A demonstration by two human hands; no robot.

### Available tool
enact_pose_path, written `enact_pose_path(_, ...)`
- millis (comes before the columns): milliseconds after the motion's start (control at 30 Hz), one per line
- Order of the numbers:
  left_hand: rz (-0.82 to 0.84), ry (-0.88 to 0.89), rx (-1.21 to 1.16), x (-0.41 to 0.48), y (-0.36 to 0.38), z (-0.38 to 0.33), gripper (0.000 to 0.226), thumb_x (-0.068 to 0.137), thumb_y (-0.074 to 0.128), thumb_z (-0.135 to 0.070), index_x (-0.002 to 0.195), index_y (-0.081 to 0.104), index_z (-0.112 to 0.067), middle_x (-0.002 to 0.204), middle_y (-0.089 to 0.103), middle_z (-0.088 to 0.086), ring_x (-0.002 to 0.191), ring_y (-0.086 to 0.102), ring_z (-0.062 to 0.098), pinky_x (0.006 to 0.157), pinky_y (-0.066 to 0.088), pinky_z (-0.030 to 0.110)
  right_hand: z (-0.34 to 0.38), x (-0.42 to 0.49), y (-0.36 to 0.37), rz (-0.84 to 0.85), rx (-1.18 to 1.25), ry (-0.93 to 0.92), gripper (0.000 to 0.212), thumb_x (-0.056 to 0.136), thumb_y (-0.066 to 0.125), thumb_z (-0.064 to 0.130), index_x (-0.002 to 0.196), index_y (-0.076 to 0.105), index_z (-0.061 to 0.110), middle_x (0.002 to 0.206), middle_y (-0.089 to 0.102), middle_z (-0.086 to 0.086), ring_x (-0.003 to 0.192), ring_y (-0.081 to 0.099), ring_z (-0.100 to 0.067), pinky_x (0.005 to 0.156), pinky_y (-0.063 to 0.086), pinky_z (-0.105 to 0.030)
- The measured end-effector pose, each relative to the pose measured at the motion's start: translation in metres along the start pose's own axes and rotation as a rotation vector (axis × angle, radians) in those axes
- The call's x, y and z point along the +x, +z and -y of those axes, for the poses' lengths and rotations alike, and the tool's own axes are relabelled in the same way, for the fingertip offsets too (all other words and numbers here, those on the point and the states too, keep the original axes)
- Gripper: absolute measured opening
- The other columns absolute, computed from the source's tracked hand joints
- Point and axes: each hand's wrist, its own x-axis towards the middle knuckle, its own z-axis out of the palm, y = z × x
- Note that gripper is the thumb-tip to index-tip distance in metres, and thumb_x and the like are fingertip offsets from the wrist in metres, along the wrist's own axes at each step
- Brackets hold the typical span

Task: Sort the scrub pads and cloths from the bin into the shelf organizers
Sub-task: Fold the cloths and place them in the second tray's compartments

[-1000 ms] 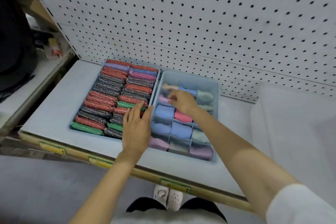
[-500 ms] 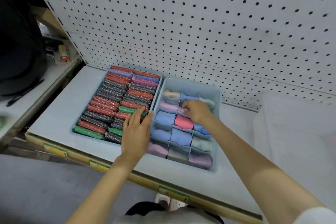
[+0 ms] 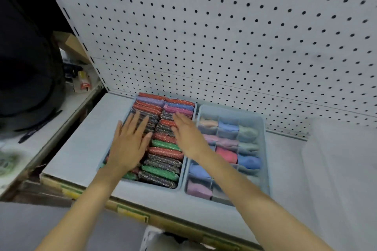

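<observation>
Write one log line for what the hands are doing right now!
left hand: flat, open on scrub pads | right hand: flat, open on same tray | cloth organizer: untouched

Single head view, worn above the shelf [image 3: 81,138], facing forward and down, close range. Pegboard [image 3: 224,36] fills 12 o'clock; both forearms enter from 6 o'clock.
</observation>
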Motion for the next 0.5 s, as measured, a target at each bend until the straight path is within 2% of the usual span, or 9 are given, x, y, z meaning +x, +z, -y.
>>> enact_pose_path(67, 0.088, 0.053, 0.034, 0.006, 0.008, 0.005, 0.072, 0.09, -0.013, -0.061, 0.152, 0.006, -0.028, 0.16, 0.003, 0.004, 0.147, -0.004, 0.017, 0.119, -0.001, 0.041, 0.017, 0.005, 0.036, -0.011, -0.148, 0.069, 0.051, 0.104, 0.023, 0.026, 0.15, 0.015, 0.005, 0.158, 0.012, -0.012, 0.146, 0.009, -0.023, 0.116, -0.001, -0.028)
enact_pose_path(133, 0.145, 0.057, 0.019, 0.012, 0.015, 0.006, 0.076, 0.082, -0.024, -0.062, 0.148, -0.006, -0.029, 0.158, -0.005, 0.001, 0.146, -0.009, 0.016, 0.119, -0.006, 0.039, 0.026, 0.002, 0.062, -0.037, -0.313, 0.158, 0.054, 0.101, 0.017, 0.031, 0.145, 0.029, 0.003, 0.153, 0.027, -0.013, 0.143, 0.023, -0.024, 0.116, 0.008, -0.036)
enact_pose_path(200, 0.173, 0.058, -0.004, 0.018, 0.015, 0.007, 0.076, 0.079, -0.029, -0.061, 0.146, -0.011, -0.029, 0.157, -0.009, 0.0, 0.146, -0.011, 0.016, 0.118, -0.009, 0.039, 0.028, 0.004, 0.07, -0.086, -0.386, 0.235, 0.056, 0.096, 0.021, 0.033, 0.136, 0.048, 0.004, 0.141, 0.047, -0.012, 0.133, 0.043, -0.022, 0.111, 0.022, -0.039)
enact_pose_path(267, 0.197, 0.074, 0.008, 0.021, 0.012, 0.009, 0.07, 0.084, -0.022, -0.058, 0.147, -0.01, -0.029, 0.157, -0.008, 0.0, 0.147, -0.009, 0.017, 0.118, -0.008, 0.039, 0.029, 0.005, 0.071, -0.089, -0.439, 0.235, 0.056, 0.096, 0.022, 0.034, 0.134, 0.049, 0.003, 0.139, 0.05, -0.012, 0.131, 0.046, -0.023, 0.11, 0.025, -0.04)
enact_pose_path(333, 0.162, 0.077, -0.02, 0.021, 0.009, 0.009, 0.068, 0.09, -0.008, -0.051, 0.151, 0.009, -0.025, 0.158, 0.009, 0.002, 0.147, 0.01, 0.021, 0.119, 0.004, 0.041, 0.033, 0.005, 0.063, -0.073, -0.38, 0.205, 0.059, 0.097, 0.016, 0.036, 0.138, 0.044, 0.003, 0.143, 0.045, -0.014, 0.134, 0.042, -0.026, 0.112, 0.02, -0.04)
enact_pose_path(400, 0.025, 0.086, -0.105, 0.03, -0.001, 0.015, 0.062, 0.095, 0.011, -0.043, 0.142, 0.042, -0.016, 0.148, 0.04, 0.01, 0.135, 0.037, 0.027, 0.113, 0.021, 0.043, 0.033, 0.014, 0.053, -0.178, -0.293, 0.226, 0.062, 0.096, 0.014, 0.038, 0.136, 0.047, 0.004, 0.141, 0.047, -0.014, 0.13, 0.045, -0.029, 0.112, 0.026, -0.039)
enact_pose_path(433, -0.047, 0.114, -0.115, 0.043, -0.005, 0.019, 0.058, 0.097, 0.017, -0.039, 0.137, 0.048, -0.012, 0.142, 0.047, 0.012, 0.13, 0.042, 0.028, 0.11, 0.025, 0.042, 0.032, 0.025, 0.045, -0.241, -0.267, 0.264, 0.061, 0.096, 0.015, 0.037, 0.135, 0.049, 0.004, 0.14, 0.049, -0.014, 0.129, 0.047, -0.029, 0.111, 0.028, -0.039)
enact_pose_path(500, -0.05, 0.232, -0.082, 0.073, -0.01, 0.029, 0.054, 0.099, 0.019, -0.036, 0.142, 0.041, -0.012, 0.149, 0.037, 0.014, 0.138, 0.033, 0.029, 0.115, 0.019, 0.043, 0.029, 0.05, 0.032, -0.297, -0.254, 0.332, 0.062, 0.096, 0.013, 0.038, 0.139, 0.044, 0.005, 0.144, 0.044, -0.014, 0.134, 0.04, -0.028, 0.114, 0.025, -0.039)
